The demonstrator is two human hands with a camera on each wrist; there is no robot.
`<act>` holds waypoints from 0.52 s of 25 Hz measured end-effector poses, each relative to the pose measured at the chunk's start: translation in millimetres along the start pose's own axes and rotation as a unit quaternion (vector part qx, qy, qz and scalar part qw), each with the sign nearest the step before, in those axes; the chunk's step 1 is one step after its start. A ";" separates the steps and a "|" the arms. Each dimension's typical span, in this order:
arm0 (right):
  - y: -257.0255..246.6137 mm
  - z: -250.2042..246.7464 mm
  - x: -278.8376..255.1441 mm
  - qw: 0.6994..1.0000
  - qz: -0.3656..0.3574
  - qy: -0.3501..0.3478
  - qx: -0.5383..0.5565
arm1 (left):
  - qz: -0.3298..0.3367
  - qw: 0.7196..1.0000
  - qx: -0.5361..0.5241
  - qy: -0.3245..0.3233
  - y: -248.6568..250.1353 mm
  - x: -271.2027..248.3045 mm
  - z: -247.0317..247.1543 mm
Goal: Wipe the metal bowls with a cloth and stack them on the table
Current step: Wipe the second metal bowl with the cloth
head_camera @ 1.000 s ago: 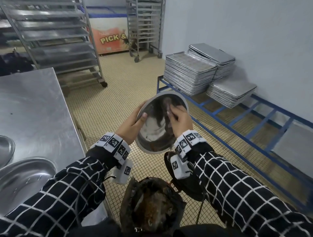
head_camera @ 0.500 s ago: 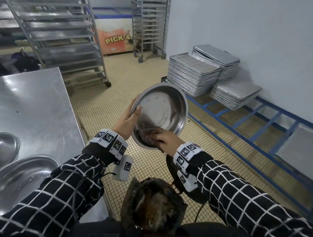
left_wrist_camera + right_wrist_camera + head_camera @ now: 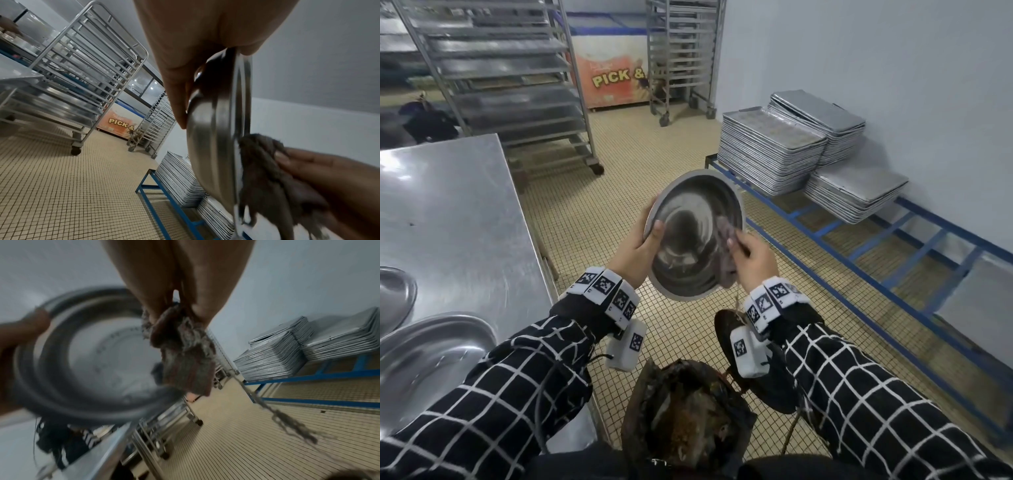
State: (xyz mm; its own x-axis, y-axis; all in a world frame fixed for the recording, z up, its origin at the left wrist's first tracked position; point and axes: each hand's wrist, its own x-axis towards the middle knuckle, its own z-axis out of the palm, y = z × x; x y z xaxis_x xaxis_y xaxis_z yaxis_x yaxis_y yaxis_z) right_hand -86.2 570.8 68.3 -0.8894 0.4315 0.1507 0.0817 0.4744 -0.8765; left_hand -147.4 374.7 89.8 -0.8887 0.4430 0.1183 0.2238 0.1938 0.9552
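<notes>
We hold the bowl (image 3: 697,236) tilted in the air over the floor (image 3: 599,212), off the counter's (image 3: 448,212) right edge: left hand (image 3: 635,248) fingers clamped on its rim, right hand (image 3: 751,258) fingers pinching the cloth (image 3: 724,250) against its inner wall.

Open floor (image 3: 640,178) ahead; table (image 3: 448,219) left, tray rack (image 3: 859,240) right.

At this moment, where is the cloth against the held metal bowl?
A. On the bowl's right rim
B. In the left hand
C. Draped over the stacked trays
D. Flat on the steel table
A: the right hand presses the cloth onto the right rim of the metal bowl, which the left hand grips.
</notes>
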 end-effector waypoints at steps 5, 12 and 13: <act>-8.2 3.4 28.0 0.996 -0.046 0.050 -0.059 | -0.062 0.996 -0.045 -0.037 1.8 -3.6 6.1; -10.7 24.9 -3.7 0.970 -0.152 -0.137 -0.132 | -0.084 0.991 -0.072 -0.081 0.1 -5.4 6.9; -10.7 28.2 -11.7 0.955 -0.171 -0.176 -0.165 | -0.088 0.990 -0.080 -0.074 -0.4 -4.6 7.1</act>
State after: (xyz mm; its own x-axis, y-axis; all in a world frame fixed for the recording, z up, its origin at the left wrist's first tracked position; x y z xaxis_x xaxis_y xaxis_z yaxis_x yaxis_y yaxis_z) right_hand -89.4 539.1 63.1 -0.9808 -0.0485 0.1891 -0.1550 0.7826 -0.6029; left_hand -140.5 378.8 86.9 -0.8374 0.5403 -0.0833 -0.0059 0.1435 0.9896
